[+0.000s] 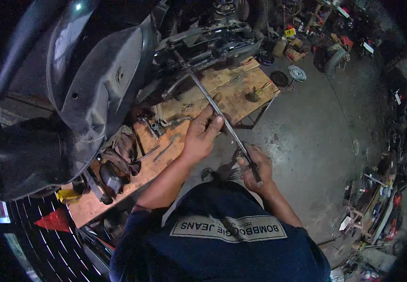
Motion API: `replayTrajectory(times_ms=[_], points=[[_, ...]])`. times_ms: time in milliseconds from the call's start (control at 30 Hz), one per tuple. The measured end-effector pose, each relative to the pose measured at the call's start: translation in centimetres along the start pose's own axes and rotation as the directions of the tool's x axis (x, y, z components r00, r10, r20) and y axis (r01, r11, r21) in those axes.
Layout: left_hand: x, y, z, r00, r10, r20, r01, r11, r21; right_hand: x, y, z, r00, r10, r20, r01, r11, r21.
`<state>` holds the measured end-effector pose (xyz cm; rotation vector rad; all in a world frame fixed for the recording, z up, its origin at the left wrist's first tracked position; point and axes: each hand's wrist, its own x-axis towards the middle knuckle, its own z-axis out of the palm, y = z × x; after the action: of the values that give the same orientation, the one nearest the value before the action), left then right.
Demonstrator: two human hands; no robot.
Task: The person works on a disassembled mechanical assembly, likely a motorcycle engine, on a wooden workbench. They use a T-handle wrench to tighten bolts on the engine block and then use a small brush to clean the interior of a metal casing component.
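A long, slim metal rod (198, 82) slants from the upper middle down to the lower right, held in both hands. My left hand (201, 134) grips it near its middle, thumb laid along it and fingers behind. Around its lower part my right hand (261, 168) is closed, close to the dark near end. The rod's bright shaft shows between the two hands. Its far end lies over dark machine parts (213, 42) beyond the bench. Beneath and left of the rod is a stained wooden bench (231, 105).
Large dark vehicle body panels (105, 89) rise over the bench's left side. Hand tools, a crumpled cloth (121, 145) and a yellow object (67, 196) lie along the bench. Grey concrete floor (307, 150) spreads right, bordered by cluttered parts (377, 207). A coiled white hose-like item (297, 73) lies beyond.
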<state>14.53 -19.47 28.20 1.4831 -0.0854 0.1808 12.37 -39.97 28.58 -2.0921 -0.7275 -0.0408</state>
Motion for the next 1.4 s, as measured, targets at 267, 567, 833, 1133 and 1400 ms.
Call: replayTrajectory(times_ms=[267,567,833,1133,1400], points=[[5.7,1.7,4.3,0.99,-0.05,0.13,0.065,0.992,-0.111,-2.3,2.4,-2.3,0.943,0.184,-0.276,-0.191,0.982,0.0],[14.1,-2.1,7.6,0.966,-0.195,0.17,0.223,0.961,-0.164,2.5,5.0,-5.8,0.894,0.319,-0.315,-0.332,0.943,0.013],[18.0,-1.7,8.2,0.968,-0.236,0.087,0.244,0.966,-0.091,6.3,10.0,-6.1,0.903,0.096,-0.418,-0.122,0.992,-0.036],[19.4,-2.9,8.3,0.968,-0.247,0.031,0.249,0.951,-0.184,8.5,10.2,-8.2,0.94,0.11,-0.324,-0.147,0.985,-0.095],[19.9,-4.7,8.1,0.994,-0.106,0.005,0.106,0.981,-0.162,9.1,11.1,-8.4,0.956,-0.048,-0.288,-0.062,0.93,-0.361]])
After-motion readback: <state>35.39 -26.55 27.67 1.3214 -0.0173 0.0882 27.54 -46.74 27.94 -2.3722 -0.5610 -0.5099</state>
